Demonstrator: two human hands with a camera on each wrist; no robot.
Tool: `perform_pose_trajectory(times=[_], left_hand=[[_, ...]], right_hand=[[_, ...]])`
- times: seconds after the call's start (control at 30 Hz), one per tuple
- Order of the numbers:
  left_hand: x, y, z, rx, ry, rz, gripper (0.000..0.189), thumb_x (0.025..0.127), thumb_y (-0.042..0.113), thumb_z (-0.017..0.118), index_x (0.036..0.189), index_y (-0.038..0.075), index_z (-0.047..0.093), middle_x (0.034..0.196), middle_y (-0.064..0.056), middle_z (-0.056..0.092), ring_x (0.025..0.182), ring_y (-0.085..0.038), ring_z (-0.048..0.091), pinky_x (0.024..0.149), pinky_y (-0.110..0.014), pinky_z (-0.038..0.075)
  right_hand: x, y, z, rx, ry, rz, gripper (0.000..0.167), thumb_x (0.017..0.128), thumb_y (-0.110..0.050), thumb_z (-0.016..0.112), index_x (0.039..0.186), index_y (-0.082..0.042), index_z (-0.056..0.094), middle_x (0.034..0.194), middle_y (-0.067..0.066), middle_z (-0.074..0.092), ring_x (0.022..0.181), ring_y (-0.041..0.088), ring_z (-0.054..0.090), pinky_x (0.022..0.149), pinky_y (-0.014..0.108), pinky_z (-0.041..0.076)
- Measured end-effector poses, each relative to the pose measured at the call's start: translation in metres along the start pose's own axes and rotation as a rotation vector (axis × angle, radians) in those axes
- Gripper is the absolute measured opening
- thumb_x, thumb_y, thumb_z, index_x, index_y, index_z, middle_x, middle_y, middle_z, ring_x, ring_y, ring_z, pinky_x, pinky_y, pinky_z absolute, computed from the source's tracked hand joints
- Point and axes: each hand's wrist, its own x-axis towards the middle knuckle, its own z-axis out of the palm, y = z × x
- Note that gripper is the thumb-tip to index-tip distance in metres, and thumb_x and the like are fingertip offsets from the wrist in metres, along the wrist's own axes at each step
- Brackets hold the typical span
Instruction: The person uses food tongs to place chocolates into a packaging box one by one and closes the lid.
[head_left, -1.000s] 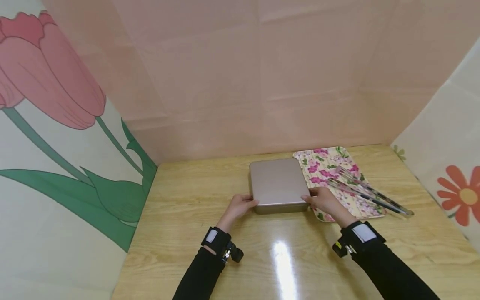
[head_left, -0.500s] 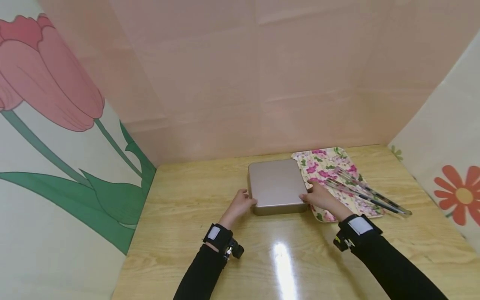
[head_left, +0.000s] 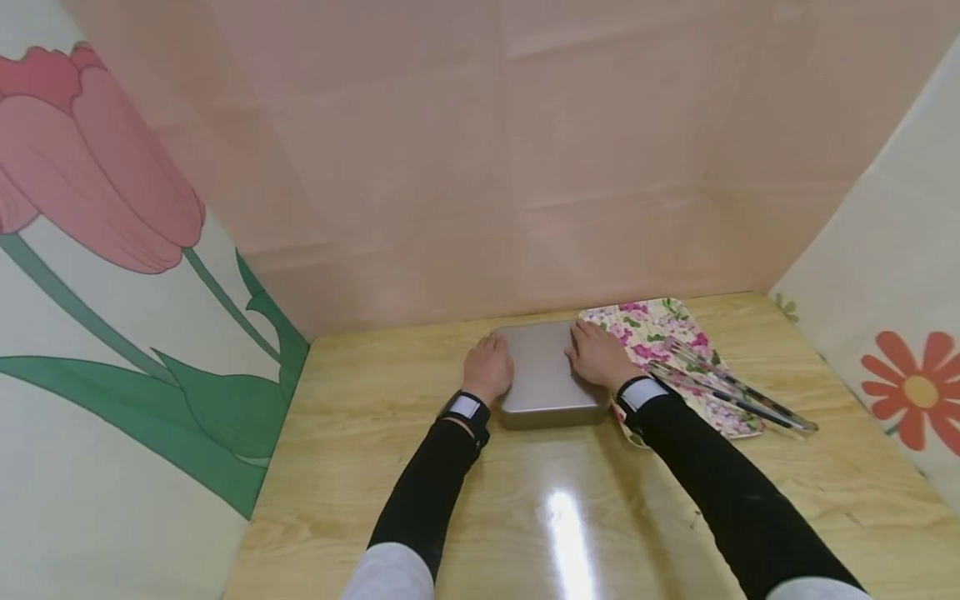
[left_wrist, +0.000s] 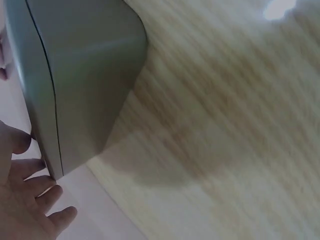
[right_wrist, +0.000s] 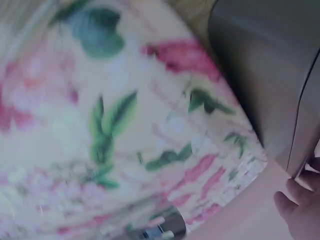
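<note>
A closed, grey-rose metal tin (head_left: 542, 375) stands on the wooden table, its lid seam showing in the left wrist view. At its far left corner is my left hand (head_left: 487, 367). In the left wrist view its fingers (left_wrist: 37, 185) are right at the lid's rim, thumb against the lid and the outer fingers spread loosely. My right hand (head_left: 598, 357) holds the far right corner, thumb over the top and fingers (right_wrist: 299, 192) at the lid's edge. Part of the lid's sides lies hidden under both hands.
Right of the tin, close against it, lies a flat floral-patterned board (head_left: 645, 321) with rounded corners. Two long slim utensils (head_left: 723, 392) with clear ends and dark handles lie across it. A pink backdrop (head_left: 420, 275) borders the table's far edge.
Both hands have moved from the tin's near corners away along its sides to the far corners. The tin keeps its place and the lid stays on.
</note>
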Motion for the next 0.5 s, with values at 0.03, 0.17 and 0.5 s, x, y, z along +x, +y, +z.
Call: perform_pose_trajectory(times=[0.03,0.17,0.5], left_hand=[[0.001,0.000,0.000,0.022,-0.006,-0.004,0.042,0.104,0.020,0.044,0.142,0.005,0.051,0.144,-0.010,0.051,0.131,-0.024,0.048,0.105,-0.040,0.043],[0.004,-0.001,-0.001,0.078,-0.028,-0.017,0.043,0.105,0.022,0.043,0.144,0.007,0.049,0.146,-0.008,0.050,0.132,-0.023,0.047,0.108,-0.040,0.040],[-0.011,-0.003,0.005,-0.003,-0.010,-0.021,0.045,0.106,0.026,0.042,0.148,0.010,0.047,0.154,-0.009,0.041,0.134,-0.025,0.047,0.103,-0.041,0.045]], right_hand=[[0.002,0.000,0.000,-0.014,0.002,-0.002,0.055,0.100,-0.021,0.052,0.141,0.015,0.043,0.148,0.032,0.039,0.135,0.048,0.037,0.111,0.059,0.030],[0.002,-0.008,-0.008,-0.038,-0.013,0.007,0.054,0.101,-0.021,0.051,0.141,0.014,0.043,0.148,0.030,0.040,0.136,0.046,0.037,0.112,0.058,0.029],[-0.013,-0.004,-0.002,0.052,-0.052,0.029,0.060,0.104,-0.025,0.048,0.148,0.013,0.033,0.155,0.031,0.025,0.143,0.047,0.024,0.116,0.056,0.022]])
